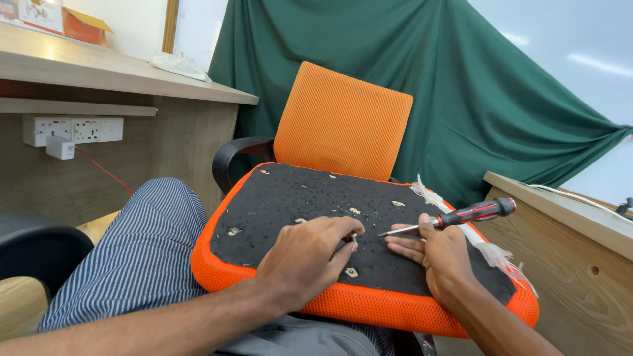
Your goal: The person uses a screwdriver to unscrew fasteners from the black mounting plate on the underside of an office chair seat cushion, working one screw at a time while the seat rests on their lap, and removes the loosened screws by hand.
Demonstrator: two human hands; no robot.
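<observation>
Seat cushion [369, 217] flipped on the lap; left hand [306, 257] pinches a small fastener, right hand [442, 254] grips the screwdriver [455, 217] — keep that tip square and low.

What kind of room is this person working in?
Probably an office or small workshop: a wooden desk with a white wall socket strip beneath, an orange mesh office chair back, and a green cloth backdrop.

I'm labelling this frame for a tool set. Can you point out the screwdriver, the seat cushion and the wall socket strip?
screwdriver [476, 212]: head view, on its red and black handle.
seat cushion [290, 198]: head view, on the bare black underside.
wall socket strip [82, 129]: head view, on its white face.
</observation>
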